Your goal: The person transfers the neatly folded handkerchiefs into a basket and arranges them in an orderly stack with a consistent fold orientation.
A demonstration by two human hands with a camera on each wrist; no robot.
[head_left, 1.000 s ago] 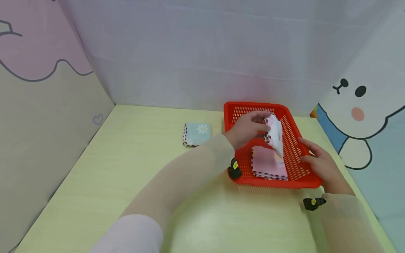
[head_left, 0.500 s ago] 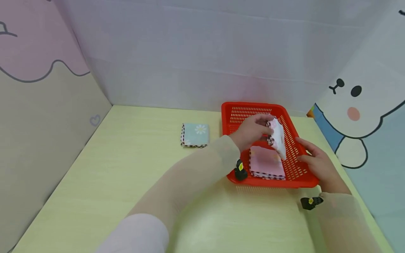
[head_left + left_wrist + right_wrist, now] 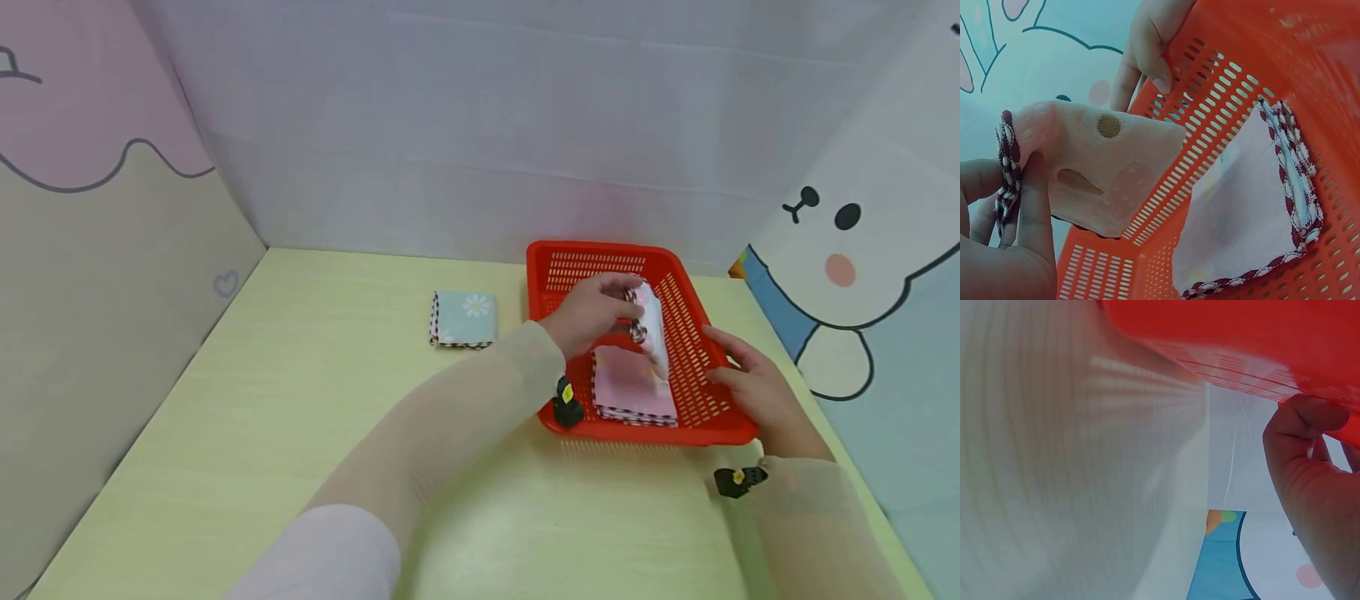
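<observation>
My left hand pinches a folded white-and-pink cloth by its dark-red-and-white trimmed edge and holds it up inside the red basket. In the left wrist view this cloth shows brown marks and slants down from the fingers. Below it, a folded pink cloth with checkered trim lies flat in the front of the basket. My right hand grips the basket's right rim, thumb on the outer side. Part of the held cloth is hidden behind the left fingers.
A folded pale-green cloth with a white daisy lies on the light wooden table, left of the basket. A pale back wall stands behind the basket. Printed side walls, one with a cartoon animal, border the table.
My left hand and the white-and-pink cloth have come slightly lower and nearer over the pink cloth, and the cloth has turned more edge-on. My right hand stays on the basket rim.
</observation>
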